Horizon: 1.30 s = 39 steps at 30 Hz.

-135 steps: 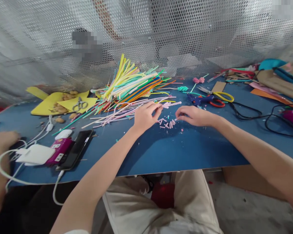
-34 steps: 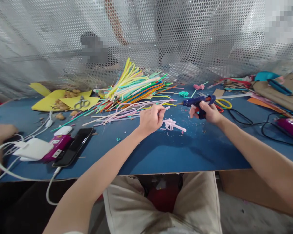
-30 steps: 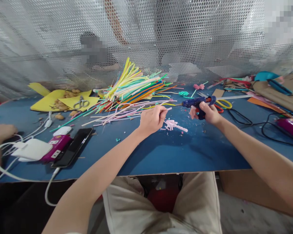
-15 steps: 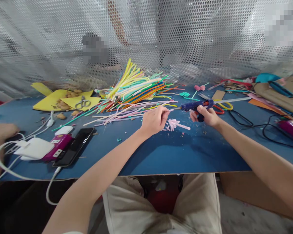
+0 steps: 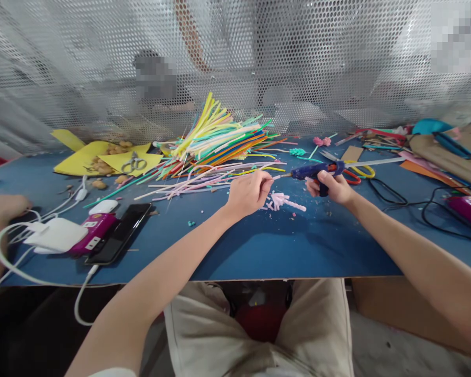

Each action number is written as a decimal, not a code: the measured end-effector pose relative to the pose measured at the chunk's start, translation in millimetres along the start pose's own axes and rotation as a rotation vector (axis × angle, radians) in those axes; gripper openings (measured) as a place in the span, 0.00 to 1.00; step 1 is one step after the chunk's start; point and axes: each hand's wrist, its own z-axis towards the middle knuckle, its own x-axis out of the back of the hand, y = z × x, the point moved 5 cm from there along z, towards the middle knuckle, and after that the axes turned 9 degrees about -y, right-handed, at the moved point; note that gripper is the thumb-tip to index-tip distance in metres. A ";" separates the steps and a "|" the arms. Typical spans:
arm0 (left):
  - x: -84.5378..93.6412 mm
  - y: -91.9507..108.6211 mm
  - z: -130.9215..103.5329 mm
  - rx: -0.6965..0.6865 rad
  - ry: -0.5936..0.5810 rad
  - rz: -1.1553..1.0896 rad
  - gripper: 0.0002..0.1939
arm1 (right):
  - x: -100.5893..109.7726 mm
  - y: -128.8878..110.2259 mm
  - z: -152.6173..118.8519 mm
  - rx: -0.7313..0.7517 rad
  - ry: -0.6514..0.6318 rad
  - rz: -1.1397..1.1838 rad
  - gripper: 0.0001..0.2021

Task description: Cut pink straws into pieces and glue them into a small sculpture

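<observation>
My right hand (image 5: 332, 186) is wrapped round the handle of a dark blue hot glue gun (image 5: 306, 171), with a long glue stick (image 5: 372, 162) coming out of its back end. The gun's nozzle points left, close to my left hand (image 5: 251, 192). The fingers of that hand are pinched on a short pale pink piece of pipe cleaner (image 5: 276, 177), only its tip showing by the nozzle. Below, on the blue table, lies a pale pink branched pipe-cleaner piece (image 5: 281, 201) among small cut bits.
A big heap of coloured pipe cleaners (image 5: 220, 139) lies behind my left hand. Scissors (image 5: 134, 163) rest on yellow paper. At the left are a phone (image 5: 120, 235), a purple power strip (image 5: 98, 230) and another person's arm (image 5: 0, 220). Black cables (image 5: 427, 207) run at the right.
Both hands hold almost the same place and grip. The view has shifted very slightly; nothing else has visibly moved.
</observation>
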 end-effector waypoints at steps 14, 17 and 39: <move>1.8 -1.5 -0.1 0.013 0.001 0.002 0.09 | 1.0 5.0 -0.8 -0.016 0.005 0.041 0.29; 2.9 -0.4 0.1 0.001 0.008 -0.001 0.09 | 0.5 3.5 -0.9 -0.025 0.011 0.041 0.29; 0.2 2.0 -0.9 -0.038 -0.003 -0.006 0.06 | 1.8 8.9 -0.8 0.002 -0.007 0.043 0.28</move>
